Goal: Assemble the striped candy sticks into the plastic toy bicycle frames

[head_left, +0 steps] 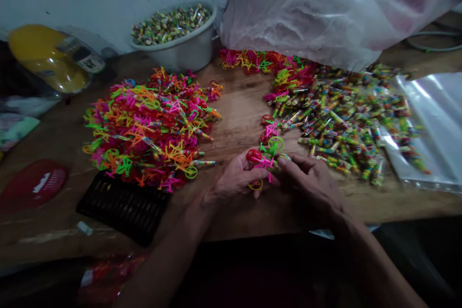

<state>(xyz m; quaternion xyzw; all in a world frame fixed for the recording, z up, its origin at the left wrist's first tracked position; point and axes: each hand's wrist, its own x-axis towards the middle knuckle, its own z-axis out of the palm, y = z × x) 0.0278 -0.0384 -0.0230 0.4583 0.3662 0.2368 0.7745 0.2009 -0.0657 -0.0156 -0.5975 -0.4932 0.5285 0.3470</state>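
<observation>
My left hand (240,175) is closed on a small pink plastic toy bicycle (265,162) with a red piece at one end and a yellow wheel at the other. Close against it, my right hand (312,178) pinches a small colourful tube (285,157), mostly hidden by the fingers. The two hands meet above the table's front part. Just beyond them lies a green toy bicycle (272,146), with another pink one behind it. Right of my right hand spreads a pile of small candy-like tubes (335,120) in printed wrap.
A heap of bright toy bicycles with tubes (151,130) lies left on the wooden table (238,115). Behind stand a tub (180,53) of tubes and a big clear plastic bag (306,14). A black slotted tray (122,207), red fan-shaped piece (34,185) and clear plastic sheets (440,110) flank them.
</observation>
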